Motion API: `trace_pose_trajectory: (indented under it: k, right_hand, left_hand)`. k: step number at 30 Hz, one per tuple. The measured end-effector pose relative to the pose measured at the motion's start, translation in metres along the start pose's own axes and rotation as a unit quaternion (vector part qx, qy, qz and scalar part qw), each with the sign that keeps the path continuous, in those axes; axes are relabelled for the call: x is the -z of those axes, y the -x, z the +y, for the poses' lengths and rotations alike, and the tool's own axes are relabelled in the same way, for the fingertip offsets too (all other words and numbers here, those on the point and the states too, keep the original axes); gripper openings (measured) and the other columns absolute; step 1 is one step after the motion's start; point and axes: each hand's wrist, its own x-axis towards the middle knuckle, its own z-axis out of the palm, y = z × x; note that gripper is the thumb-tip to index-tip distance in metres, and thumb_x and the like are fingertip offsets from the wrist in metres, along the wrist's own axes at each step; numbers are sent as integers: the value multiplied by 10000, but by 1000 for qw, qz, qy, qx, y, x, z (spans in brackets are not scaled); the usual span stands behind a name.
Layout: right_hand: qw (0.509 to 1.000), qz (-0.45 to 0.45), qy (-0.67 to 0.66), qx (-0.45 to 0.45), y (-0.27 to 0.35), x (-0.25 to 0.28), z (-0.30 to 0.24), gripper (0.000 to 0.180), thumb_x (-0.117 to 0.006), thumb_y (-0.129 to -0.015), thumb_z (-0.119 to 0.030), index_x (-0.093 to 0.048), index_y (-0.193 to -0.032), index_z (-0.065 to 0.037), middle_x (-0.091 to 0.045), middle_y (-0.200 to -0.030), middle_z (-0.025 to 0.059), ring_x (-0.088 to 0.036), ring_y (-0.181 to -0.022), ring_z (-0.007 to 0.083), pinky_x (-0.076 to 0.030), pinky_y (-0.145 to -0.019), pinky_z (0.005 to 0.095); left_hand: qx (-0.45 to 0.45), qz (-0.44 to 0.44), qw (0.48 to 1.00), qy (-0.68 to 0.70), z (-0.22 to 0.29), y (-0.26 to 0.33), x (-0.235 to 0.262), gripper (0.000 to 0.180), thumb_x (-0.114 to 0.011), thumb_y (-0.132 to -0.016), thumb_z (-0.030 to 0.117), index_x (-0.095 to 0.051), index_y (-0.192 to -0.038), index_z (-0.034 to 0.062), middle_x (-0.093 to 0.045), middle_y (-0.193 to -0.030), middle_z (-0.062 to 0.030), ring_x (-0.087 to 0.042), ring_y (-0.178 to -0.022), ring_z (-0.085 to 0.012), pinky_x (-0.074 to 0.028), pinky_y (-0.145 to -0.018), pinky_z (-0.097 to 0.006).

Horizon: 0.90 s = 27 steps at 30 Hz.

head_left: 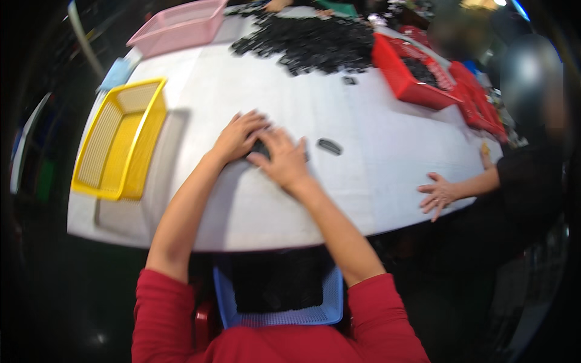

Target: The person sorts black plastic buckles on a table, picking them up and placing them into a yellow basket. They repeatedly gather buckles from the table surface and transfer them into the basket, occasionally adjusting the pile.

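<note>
My left hand [239, 136] and my right hand [283, 158] meet over the middle of the white-topped table, fingers stretched forward and touching or nearly touching. Between and under them show some small black pieces [260, 149], mostly covered by the hands, so their kind and number are unclear. Both hands look laid on these pieces rather than closed round them. Just right of my right hand, one oblong black piece [330, 146] with a lighter outline lies alone on the table. A wide heap of similar black pieces [308, 42] spreads across the far side.
A yellow basket [158, 115] stands at the left, a pink basket [175, 30] far left. Red baskets [393, 69] stand far right, one holding black pieces. A blue basket [227, 296] with black contents sits below the near edge. Another person's hand [440, 192] rests at the right.
</note>
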Motion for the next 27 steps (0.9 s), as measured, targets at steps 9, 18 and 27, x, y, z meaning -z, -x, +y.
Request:
trace_pose_trajectory:
  k: [9, 18, 27]
  right_hand:
    - [995, 6, -51, 85, 43, 12, 42, 526, -643, -885, -364, -539, -1309, -72, -447, -1437, 123, -360, -1383, 271, -279, -1127, 512]
    - [985, 148, 28, 84, 68, 22, 27, 457, -740, -789, -347, -630, -1172, -124, -565, -1032, 51, -522, -1080, 220, -201, -1127, 597]
    - [961, 260, 39, 83, 65, 19, 36, 125, -697, -843, -252, -676, -881, -135, -627, -827, -28, -597, -872, 164, -293, -1090, 552]
  left_hand:
    - [-54, 42, 996, 61, 63, 37, -6, 341, -559, -874, 31, -606, -1211, 13, -572, -1283, -139, -461, -1264, -353, -386, -1065, -431]
    - [-10, 55, 990, 128, 83, 49, 0, 290, -668, -797, 45, -603, -1076, 3, -580, -1176, -147, -505, -1166, -339, -401, -1010, -430]
    - [-108, -24, 993, 30, 84, 49, 26, 291, -775, -727, 189, -634, -956, 78, -625, -1007, -65, -546, -1044, -279, -359, -992, -524]
